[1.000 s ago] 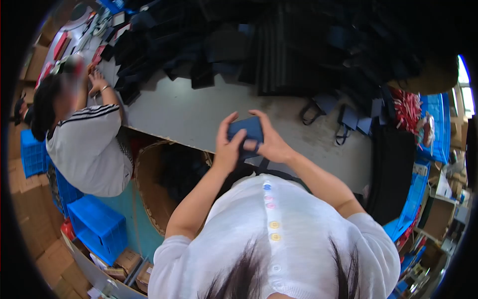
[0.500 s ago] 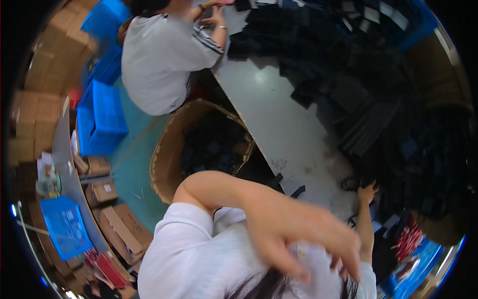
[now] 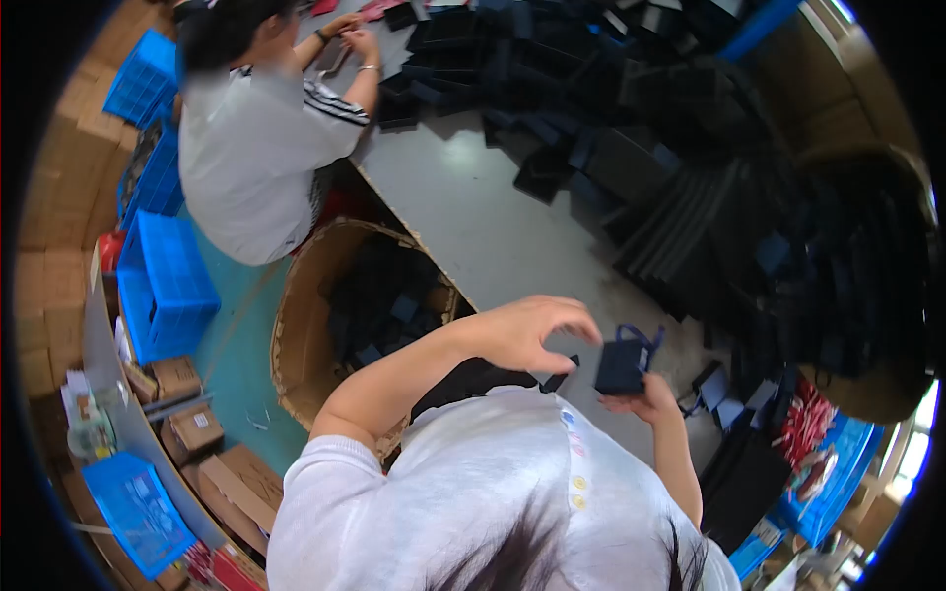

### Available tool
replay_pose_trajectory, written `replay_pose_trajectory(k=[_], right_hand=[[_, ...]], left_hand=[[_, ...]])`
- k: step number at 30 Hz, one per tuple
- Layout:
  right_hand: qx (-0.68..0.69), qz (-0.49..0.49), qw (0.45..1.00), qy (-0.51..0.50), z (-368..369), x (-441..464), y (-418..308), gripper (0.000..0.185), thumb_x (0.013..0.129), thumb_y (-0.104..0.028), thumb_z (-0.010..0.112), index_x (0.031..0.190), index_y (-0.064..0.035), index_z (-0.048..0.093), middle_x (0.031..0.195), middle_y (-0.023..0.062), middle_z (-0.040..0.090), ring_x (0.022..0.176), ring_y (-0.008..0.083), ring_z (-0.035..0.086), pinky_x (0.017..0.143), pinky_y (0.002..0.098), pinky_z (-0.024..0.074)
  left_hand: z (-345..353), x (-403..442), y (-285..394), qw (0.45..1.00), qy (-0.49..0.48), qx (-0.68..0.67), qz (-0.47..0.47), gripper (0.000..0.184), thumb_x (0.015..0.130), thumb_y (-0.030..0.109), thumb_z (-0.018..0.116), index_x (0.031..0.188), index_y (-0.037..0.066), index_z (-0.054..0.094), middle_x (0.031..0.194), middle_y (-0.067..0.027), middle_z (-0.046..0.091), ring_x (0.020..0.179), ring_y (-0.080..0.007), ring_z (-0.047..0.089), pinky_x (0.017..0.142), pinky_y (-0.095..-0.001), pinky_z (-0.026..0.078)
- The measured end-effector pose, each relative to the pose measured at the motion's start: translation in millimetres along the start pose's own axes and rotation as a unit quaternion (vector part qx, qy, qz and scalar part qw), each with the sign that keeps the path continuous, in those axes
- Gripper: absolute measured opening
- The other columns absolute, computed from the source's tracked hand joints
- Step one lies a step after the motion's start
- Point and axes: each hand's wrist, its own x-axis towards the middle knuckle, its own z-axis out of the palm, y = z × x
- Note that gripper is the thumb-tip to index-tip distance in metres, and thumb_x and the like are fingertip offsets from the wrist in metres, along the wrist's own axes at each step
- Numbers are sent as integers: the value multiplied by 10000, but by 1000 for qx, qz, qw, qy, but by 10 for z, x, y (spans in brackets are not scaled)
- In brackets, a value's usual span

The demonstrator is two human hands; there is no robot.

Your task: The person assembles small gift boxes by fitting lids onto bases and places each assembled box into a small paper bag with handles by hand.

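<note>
Gift bag, small, dark blue and boxy, with ribbon handles, in the head view: held above the near part of the grey counter. Right hand beneath and beside it, grip clamped on the bag's lower edge. Left hand just to the other side, grip apart, fingers curled around air, nothing held.

Possible trouble, as a judgement: a slip or tilt, from so low and one-sided a hold; a snagged ribbon, from loose handles near fingers; a bumped bag, from a left hand so close.

Among containers: a large, rough-rimmed cardboard bin beside the counter, partly filled with dark, box-like pieces. At left, a blue plastic crate, contents hard to tell. At right, a blue bin near red-and-white bundles; inside or merely beside, impossible to tell.
</note>
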Motion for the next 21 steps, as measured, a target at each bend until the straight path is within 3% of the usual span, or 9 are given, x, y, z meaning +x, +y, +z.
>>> replay_pose_trajectory(k=[3, 9, 11, 15, 16, 17, 19, 20, 21], right_hand=[[-64, -77, 994, -44, 613, 60, -170, 421, 930, -201, 399, 1313, -34, 454, 1155, 213, 607, 855, 373, 676, 617, 438, 578], [-278, -260, 916, 125, 1508, 44, -508, 394, 905, -190, 491, 1279, -65, 470, 1115, 187, 616, 905, 351, 654, 648, 394, 564], [-476, -498, 686, 233, 1557, 108, -583, 397, 879, -167, 510, 1263, -70, 487, 1098, 167, 609, 921, 358, 624, 733, 389, 525], [-406, -692, 544, 248, 1761, 217, -785, 194, 824, -21, 563, 997, -33, 649, 926, 184, 644, 835, 307, 629, 752, 327, 492], [-327, -746, 524, 251, 1807, 227, -813, 165, 729, 40, 611, 868, -32, 663, 847, 134, 650, 848, 273, 623, 749, 331, 493], [-266, -776, 533, 209, 1785, 283, -854, 266, 946, -204, 496, 864, 12, 626, 918, 142, 665, 843, 222, 629, 774, 308, 481], [-148, -669, 703, 193, 1830, 323, -973, 216, 948, -176, 499, 958, -6, 632, 958, 91, 647, 912, 200, 603, 826, 303, 457], [-133, -611, 771, 118, 1826, 461, -1046, 374, 992, -332, 432, 1070, -2, 591, 1032, 97, 626, 973, 182, 576, 869, 307, 438], [-86, -465, 879, 66, 1859, 478, -1031, 424, 942, -441, 507, 1127, -68, 595, 1068, 93, 633, 1026, 174, 571, 861, 298, 453]], left_hand=[[540, 108, -956, 979, 91, 170, -72, 994, 635, 271, 797, 1426, -5, 262, 1412, -225, 368, 1310, -387, 351, 1059, -416, 329], [547, 348, -1089, 925, 321, 193, 67, 884, 550, 222, 791, 1307, -29, 409, 1328, -225, 437, 1193, -395, 453, 984, -462, 397], [484, 273, -1041, 926, 310, 211, 30, 813, 536, 180, 780, 1250, -21, 449, 1263, -209, 472, 1134, -387, 487, 942, -459, 425], [460, 210, -1150, 928, 334, 164, 11, 859, 549, 171, 782, 1291, -18, 392, 1226, -217, 474, 1130, -398, 473, 962, -442, 416], [467, 223, -1216, 922, 359, 146, 16, 887, 554, 190, 792, 1307, -17, 371, 1237, -219, 458, 1146, -396, 463, 972, -435, 409], [471, 208, -1291, 914, 386, 128, 19, 916, 560, 209, 803, 1323, -16, 351, 1248, -221, 442, 1161, -395, 454, 983, -427, 402], [416, 109, -1347, 920, 391, 4, -17, 933, 559, 248, 830, 1317, -14, 352, 1292, -216, 396, 1196, -385, 432, 1003, -418, 383], [372, 120, -1322, 911, 413, -8, 22, 932, 560, 264, 834, 1313, -10, 361, 1312, -211, 376, 1212, -378, 418, 1017, -418, 369], [309, 142, -1309, 900, 432, -20, 62, 930, 560, 281, 839, 1309, -7, 369, 1332, -205, 356, 1228, -372, 405, 1030, -418, 355]])
